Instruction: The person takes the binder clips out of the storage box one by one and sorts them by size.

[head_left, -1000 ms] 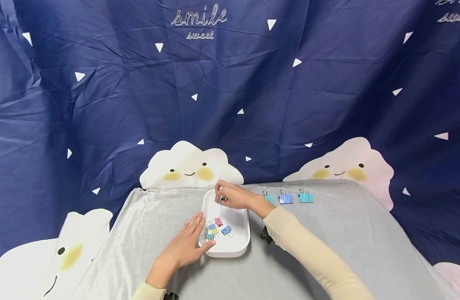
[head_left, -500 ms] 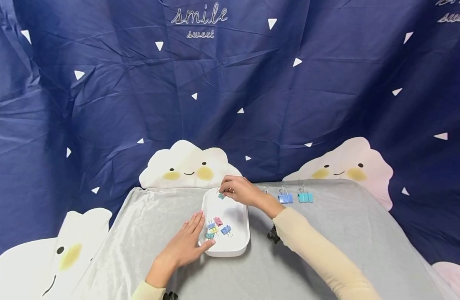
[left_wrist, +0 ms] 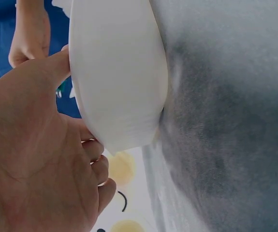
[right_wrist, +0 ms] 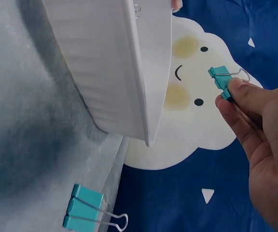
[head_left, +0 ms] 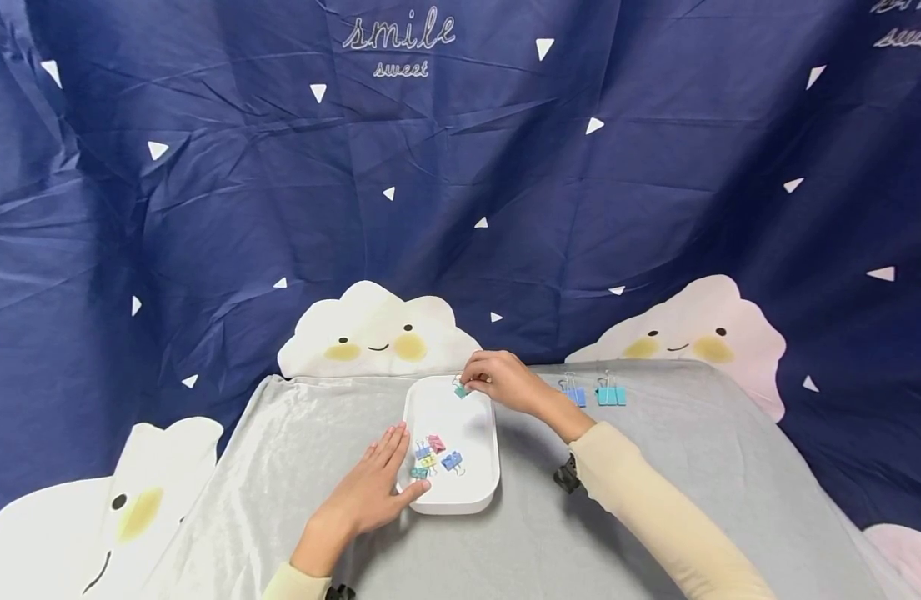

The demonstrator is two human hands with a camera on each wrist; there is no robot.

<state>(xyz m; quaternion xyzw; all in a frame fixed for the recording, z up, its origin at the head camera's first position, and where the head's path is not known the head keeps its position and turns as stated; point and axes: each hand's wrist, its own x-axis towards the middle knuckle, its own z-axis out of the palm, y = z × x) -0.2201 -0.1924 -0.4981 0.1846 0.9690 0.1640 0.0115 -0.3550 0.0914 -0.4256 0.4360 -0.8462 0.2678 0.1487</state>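
Note:
Between thumb and fingers, my right hand [head_left: 508,383] pinches a small teal binder clip [right_wrist: 222,79] above the far right part of a white tray [head_left: 463,497]. A wire handle of that clip shows in the right wrist view. Nearer the front, my left hand [head_left: 366,492] rests on the tray's left rim, fingers fairly straight and thumb over the front corner. Beside it inside the tray lie small binder clips: a pink one [head_left: 436,443], a yellow one [head_left: 428,460], a teal one [head_left: 418,472] and a blue one [head_left: 452,461], with another blue one behind the yellow.
Behind my right forearm, a larger blue binder clip [head_left: 575,396] and a larger teal binder clip [head_left: 611,396] stand on the grey cloth [head_left: 700,467]. A dark blue printed curtain [head_left: 520,183] hangs behind the table.
My right hand has moved right and slightly up with the teal clip, from the tray's far left towards its far right. My left hand has stayed put.

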